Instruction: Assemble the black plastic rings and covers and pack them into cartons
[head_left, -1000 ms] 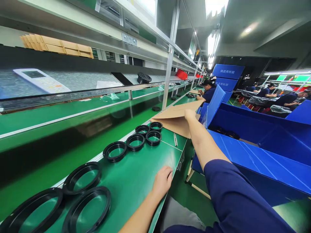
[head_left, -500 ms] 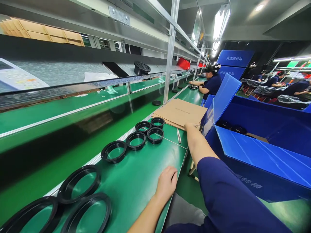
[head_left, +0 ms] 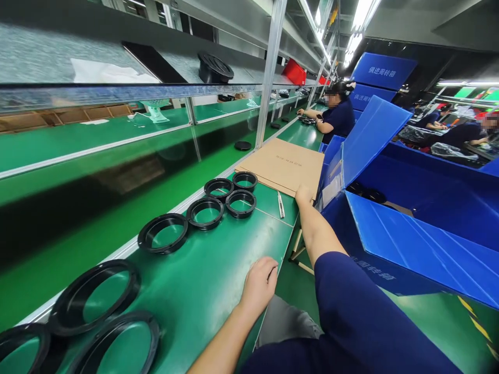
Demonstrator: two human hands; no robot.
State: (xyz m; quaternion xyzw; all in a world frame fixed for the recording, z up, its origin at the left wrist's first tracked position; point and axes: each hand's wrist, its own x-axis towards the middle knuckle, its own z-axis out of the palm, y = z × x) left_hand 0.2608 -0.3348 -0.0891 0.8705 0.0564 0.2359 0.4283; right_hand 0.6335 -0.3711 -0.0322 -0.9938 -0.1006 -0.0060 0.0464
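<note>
My right hand (head_left: 304,195) is at the near right corner of a stack of flat brown cardboard sheets (head_left: 286,162), its fingers closed round the edge and partly hidden. My left hand (head_left: 260,280) rests on the green bench top near its edge, loosely curled with nothing visible in it. Between the cardboard and my left hand lies a slim utility knife (head_left: 281,204). Several black plastic rings stand along the bench's left side, among them a small ring (head_left: 240,203) and a larger ring (head_left: 97,293).
An open blue bin (head_left: 421,223) with black parts inside stands right of the bench, its flap (head_left: 376,140) raised. A metal post (head_left: 268,78) rises behind the cardboard. On the shelf are a black round part (head_left: 215,68) and a red bin (head_left: 294,71). A co-worker (head_left: 338,111) sits farther along.
The view has shifted, so the rings and cardboard appear farther left and higher. My right hand stays at the cardboard corner, and my left hand remains curled on the bench.
</note>
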